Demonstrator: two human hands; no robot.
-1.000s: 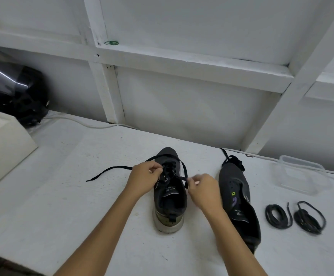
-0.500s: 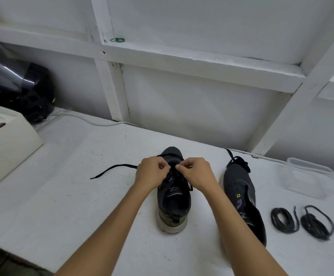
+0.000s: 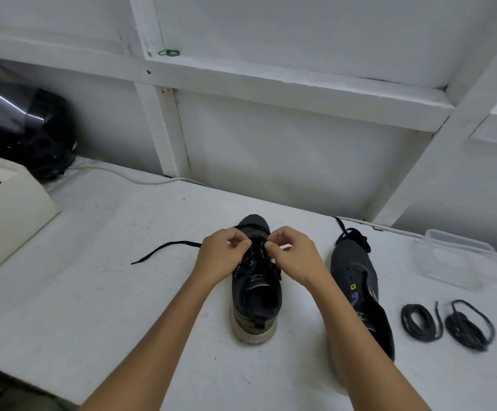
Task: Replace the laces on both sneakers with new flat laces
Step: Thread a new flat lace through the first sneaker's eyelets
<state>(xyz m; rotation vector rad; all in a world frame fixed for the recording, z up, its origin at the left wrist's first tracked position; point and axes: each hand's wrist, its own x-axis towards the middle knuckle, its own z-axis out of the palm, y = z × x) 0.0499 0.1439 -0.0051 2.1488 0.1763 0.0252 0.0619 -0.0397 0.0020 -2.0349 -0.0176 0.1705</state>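
A dark sneaker (image 3: pixel 256 295) stands upright in the middle of the white table (image 3: pixel 93 307), toe pointing away. My left hand (image 3: pixel 222 255) and my right hand (image 3: pixel 296 258) meet over its eyelets, fingers curled and pinching the black flat lace (image 3: pixel 164 249). One end of that lace trails left across the table. A second dark sneaker (image 3: pixel 360 286) lies on its side to the right, with a lace bunched at its toe. Two coiled black laces (image 3: pixel 422 321) (image 3: pixel 468 327) lie further right.
A clear plastic container (image 3: pixel 454 259) sits at the back right. A white box (image 3: pixel 7 212) and a black helmet (image 3: pixel 18 129) stand at the left. A white cable (image 3: pixel 122 176) runs along the wall. The table's front edge is near my elbows.
My right hand moved up from the sneaker's right side to meet my left hand over the eyelets. Both hands now pinch the lace close together.
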